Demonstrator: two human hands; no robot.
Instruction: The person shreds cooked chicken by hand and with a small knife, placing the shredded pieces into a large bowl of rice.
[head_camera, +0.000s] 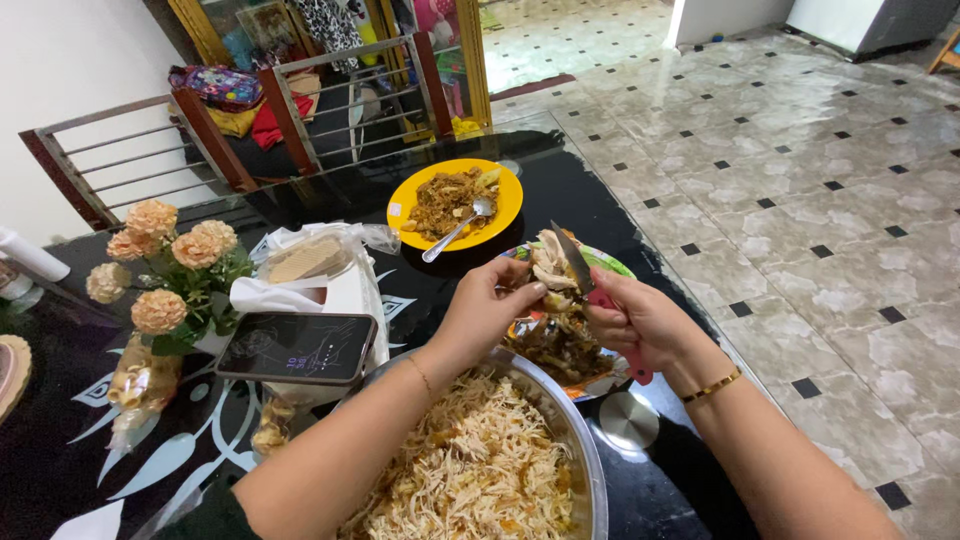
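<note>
My left hand (490, 305) is clenched on a piece of cooked chicken (550, 270), holding it up over the patterned plate (610, 265) of bones and scraps. My right hand (640, 320) is wrapped tight round the pink handle of a knife (572, 258), blade resting on the meat. Just below my wrists sits the big metal bowl (585, 450) of shredded chicken on the black desk (60, 460). Further back there's a yellow plate (500, 215) of fried noodles with a spoon (455, 230), and a phone (297, 347) to the left.
</note>
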